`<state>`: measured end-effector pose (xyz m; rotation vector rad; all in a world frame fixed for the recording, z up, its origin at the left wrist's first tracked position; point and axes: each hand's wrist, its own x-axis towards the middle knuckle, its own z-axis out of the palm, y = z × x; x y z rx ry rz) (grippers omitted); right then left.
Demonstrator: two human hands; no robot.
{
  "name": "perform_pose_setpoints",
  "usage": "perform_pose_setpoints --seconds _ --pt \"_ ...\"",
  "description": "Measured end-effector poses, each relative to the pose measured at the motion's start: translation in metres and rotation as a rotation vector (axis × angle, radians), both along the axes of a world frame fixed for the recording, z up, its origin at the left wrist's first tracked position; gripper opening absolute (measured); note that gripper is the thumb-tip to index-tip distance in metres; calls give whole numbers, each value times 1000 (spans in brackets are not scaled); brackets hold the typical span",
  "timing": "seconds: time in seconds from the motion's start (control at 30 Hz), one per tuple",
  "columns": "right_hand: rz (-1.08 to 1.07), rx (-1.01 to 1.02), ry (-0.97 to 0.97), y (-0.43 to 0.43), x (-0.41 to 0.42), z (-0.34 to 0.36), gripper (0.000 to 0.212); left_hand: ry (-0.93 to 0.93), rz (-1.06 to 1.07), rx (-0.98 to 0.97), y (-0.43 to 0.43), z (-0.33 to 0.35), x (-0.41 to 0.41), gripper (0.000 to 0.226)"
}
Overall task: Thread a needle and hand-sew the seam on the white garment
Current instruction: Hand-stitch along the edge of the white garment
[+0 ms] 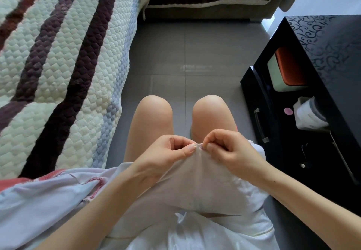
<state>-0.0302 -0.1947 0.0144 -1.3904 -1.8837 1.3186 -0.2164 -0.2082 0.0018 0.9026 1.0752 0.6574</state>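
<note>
Fingers (190,148) of my left hand (168,155) pinch the thin white cloth garment (195,183) over my lap. My right hand (231,152) pinches the tiny shiny needle (201,147) at its edge. Mid-stitch, I think; next, pull gently.

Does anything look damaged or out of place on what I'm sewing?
The red-stitched edge of the pale fabric by the left forearm looks frayed, with a loose thread curling off. The white garment between the fingers looks intact.
</note>
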Motion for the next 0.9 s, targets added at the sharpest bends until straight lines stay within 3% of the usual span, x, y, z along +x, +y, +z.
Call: perform_pose_setpoints --seconds 0.17,0.23,0.4,0.6,0.73,0.9 --pt "-4 47 10 -7 -1 -3 16 2 6 30 2 1 2 10" --pt "10 178 -138 -7 7 -3 7 17 22 26 3 1 0 13" --pt "-51 364 -363 -11 9 -2 17 22 7 45 1 3 3 13" --pt "-83 552 -236 -13 -1 -1 8 93 11 72 1 1 5 17" --pt "-36 849 -339 -10 -2 -2 13 84 -15 108 0 4 7 23" --pt "45 1001 -208 -4 -4 -4 22 91 -49 144 1 2 6 13"
